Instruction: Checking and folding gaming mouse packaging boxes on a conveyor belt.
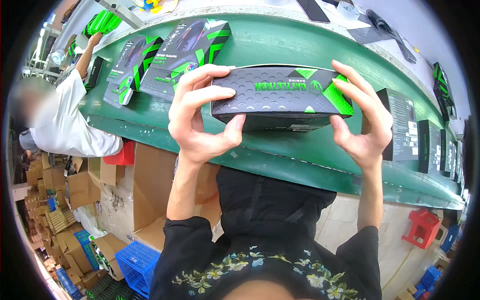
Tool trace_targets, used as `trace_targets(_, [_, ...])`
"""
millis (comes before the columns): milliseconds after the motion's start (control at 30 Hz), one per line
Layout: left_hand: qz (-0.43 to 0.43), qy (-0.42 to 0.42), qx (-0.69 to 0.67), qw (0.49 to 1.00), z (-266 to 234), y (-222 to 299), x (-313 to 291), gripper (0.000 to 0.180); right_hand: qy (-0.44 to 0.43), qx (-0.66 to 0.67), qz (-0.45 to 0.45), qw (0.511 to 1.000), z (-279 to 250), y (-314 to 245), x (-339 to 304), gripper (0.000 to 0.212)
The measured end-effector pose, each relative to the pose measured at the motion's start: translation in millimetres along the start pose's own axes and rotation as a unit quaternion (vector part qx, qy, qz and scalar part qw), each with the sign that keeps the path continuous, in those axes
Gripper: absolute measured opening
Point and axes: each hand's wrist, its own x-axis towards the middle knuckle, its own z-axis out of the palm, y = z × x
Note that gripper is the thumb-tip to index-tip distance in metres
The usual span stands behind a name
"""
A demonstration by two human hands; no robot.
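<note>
Between my two hands is a black box (270, 100) with green corner markings and a dimpled pattern, its narrow side turned up toward me. My left hand (200, 110) grips its left end, fingers on the top edge and side, thumb at the lower edge. At the right end my right hand (362, 115) holds it the same way, fingers over the green corner and thumb below. The box is held above the green work surface (260, 155). Just beyond my left hand lie two flat black-and-green boxes, a larger one (187, 50) and a smaller one (132, 65).
Several dark boxes (400, 125) stand in a row to the right. At the left sits a person in white (75, 120), one hand on green packaging (102, 24). Below are cardboard cartons (155, 190), a blue crate (137, 265) and a red stool (421, 229).
</note>
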Motion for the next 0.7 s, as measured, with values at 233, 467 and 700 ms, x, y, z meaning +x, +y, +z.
trace_targets(233, [-0.125, 0.121, -0.016, 0.985, 32.1, 23.4, 0.7, 0.039, 0.151, 0.075, 0.089, 0.982, 32.7, -17.3, -5.0, 0.044])
trace_targets(467, [-0.196, 0.073, -0.221, 0.953, 28.6, 12.8, -12.1, 0.045, 0.148, 0.237, 0.156, 0.947, 25.2, -20.2, -20.6, 0.034])
trace_targets(700, [-0.2, 0.114, -0.326, 0.917, 27.4, 11.1, -16.7, 0.033, 0.103, 0.327, 0.231, 0.911, 15.2, -17.4, -25.8, 0.044])
